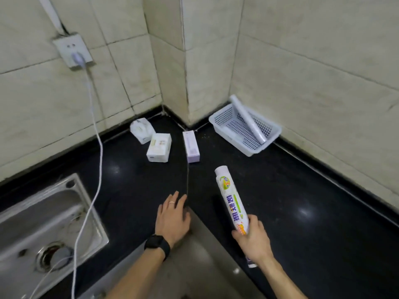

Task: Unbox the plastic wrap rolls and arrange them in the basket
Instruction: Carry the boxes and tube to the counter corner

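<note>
My right hand (252, 240) grips the near end of a printed plastic wrap roll (231, 195), which points away from me above the black counter. My left hand (172, 216) rests flat on the counter's front edge, fingers spread, holding nothing. A white perforated basket (269, 126) stands at the back right against the wall. In it a clear wrap roll (247, 118) leans across the far rim, and another white roll (234, 133) lies on the bottom. A long pale purple box (191, 146) lies near the corner.
A white carton (159, 147) and an opened white box (141, 129) sit left of the purple box. A steel sink (43, 229) takes up the left, with a white cable (95, 147) running from a wall socket (72, 50) into it. Tiled walls close off the back and right.
</note>
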{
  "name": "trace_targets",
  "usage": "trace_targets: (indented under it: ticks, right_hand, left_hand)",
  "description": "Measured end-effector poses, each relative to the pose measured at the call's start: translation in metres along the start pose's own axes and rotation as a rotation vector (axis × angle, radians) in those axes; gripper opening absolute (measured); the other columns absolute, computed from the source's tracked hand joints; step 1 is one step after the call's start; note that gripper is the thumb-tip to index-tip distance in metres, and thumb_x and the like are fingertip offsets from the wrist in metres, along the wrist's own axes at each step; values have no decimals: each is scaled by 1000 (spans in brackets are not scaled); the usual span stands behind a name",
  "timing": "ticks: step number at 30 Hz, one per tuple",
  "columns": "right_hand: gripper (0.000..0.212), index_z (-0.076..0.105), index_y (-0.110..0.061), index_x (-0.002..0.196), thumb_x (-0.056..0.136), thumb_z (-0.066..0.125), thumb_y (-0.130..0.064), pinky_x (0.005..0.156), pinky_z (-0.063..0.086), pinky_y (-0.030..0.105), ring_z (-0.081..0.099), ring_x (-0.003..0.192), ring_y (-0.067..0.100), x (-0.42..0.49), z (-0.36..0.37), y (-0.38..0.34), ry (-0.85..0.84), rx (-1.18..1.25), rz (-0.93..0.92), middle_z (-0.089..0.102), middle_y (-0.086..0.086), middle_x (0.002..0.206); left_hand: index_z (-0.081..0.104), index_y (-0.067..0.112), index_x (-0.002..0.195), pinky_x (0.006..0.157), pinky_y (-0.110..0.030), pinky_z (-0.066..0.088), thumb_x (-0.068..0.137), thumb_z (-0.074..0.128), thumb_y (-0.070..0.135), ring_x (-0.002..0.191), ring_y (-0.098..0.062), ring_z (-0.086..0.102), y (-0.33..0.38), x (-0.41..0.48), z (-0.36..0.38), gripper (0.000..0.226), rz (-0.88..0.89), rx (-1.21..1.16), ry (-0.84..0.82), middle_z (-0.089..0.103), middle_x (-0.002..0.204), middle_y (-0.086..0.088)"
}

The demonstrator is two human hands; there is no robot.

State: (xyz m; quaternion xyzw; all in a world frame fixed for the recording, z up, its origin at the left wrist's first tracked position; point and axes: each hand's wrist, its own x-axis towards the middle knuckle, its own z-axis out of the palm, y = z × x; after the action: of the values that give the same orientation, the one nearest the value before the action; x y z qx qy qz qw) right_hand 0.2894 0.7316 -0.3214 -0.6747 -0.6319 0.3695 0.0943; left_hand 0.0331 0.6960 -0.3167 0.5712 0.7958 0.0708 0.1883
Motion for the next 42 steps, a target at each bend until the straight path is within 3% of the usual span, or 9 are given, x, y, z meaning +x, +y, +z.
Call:
trace_targets:
  ticks: [10, 14, 22, 30, 35, 38, 42]
  right_hand:
    - [58, 42, -12, 127, 83, 73, -35, 82, 53, 42, 60, 96, 29, 131, 22, -65, -31, -55, 10, 50, 9, 114]
    - [62, 41, -11, 130, 84, 72, -37, 79, 50, 36, 59, 97, 29, 189, 23, -89, -40, -99, -5, 50, 9, 115]
    - [57, 44, -4, 123, 82, 73, -31, 82, 50, 43, 55, 97, 37, 275, 41, -118, 7, -187, -35, 53, 21, 114]
    - [56, 46, -3, 125, 82, 73, -27, 81, 46, 43, 49, 104, 37, 294, 62, -117, 17, -195, 4, 50, 21, 118]
    - [63, 47, -7, 124, 80, 72, -43, 83, 46, 43, 44, 110, 35, 293, 64, -123, 25, -377, 55, 48, 18, 124]
    - [80, 41, -10, 135, 75, 74, -52, 93, 45, 46, 40, 119, 35, 290, 63, -134, 53, -415, 74, 42, 15, 133]
    - [76, 47, -10, 134, 73, 74, -44, 94, 45, 49, 41, 119, 34, 281, 73, -164, 231, -285, -123, 44, 14, 134]
  left_hand:
    - [20, 32, 156, 123, -46, 15, 98, 45, 43, 152, -22, 8, -30, 101, -11, 64, -56, 5, -69, 12, 166, 0]
    - [19, 33, 156, 122, -45, 13, 97, 44, 44, 152, -20, 8, -36, 148, -18, 65, -89, 24, -74, 12, 166, 2]
    - [21, 32, 156, 122, -46, 14, 97, 40, 48, 152, -21, 8, -51, 203, 10, 64, -123, 36, -145, 12, 166, 1]
    - [-8, 46, 154, 118, -60, -1, 94, 26, 67, 150, -18, -20, -76, 206, 50, 73, -89, 89, -248, -26, 161, 9]
    - [-9, 47, 154, 117, -62, -2, 93, 25, 68, 148, -16, -25, -81, 205, 51, 73, -66, 96, -245, -28, 160, 10]
    - [-12, 46, 153, 116, -63, -3, 93, 21, 69, 149, -18, -24, -83, 206, 52, 73, -58, 106, -254, -29, 160, 8]
    - [-13, 46, 153, 116, -63, -4, 92, 19, 69, 147, -17, -27, -85, 205, 56, 73, -57, 102, -246, -29, 161, 8]
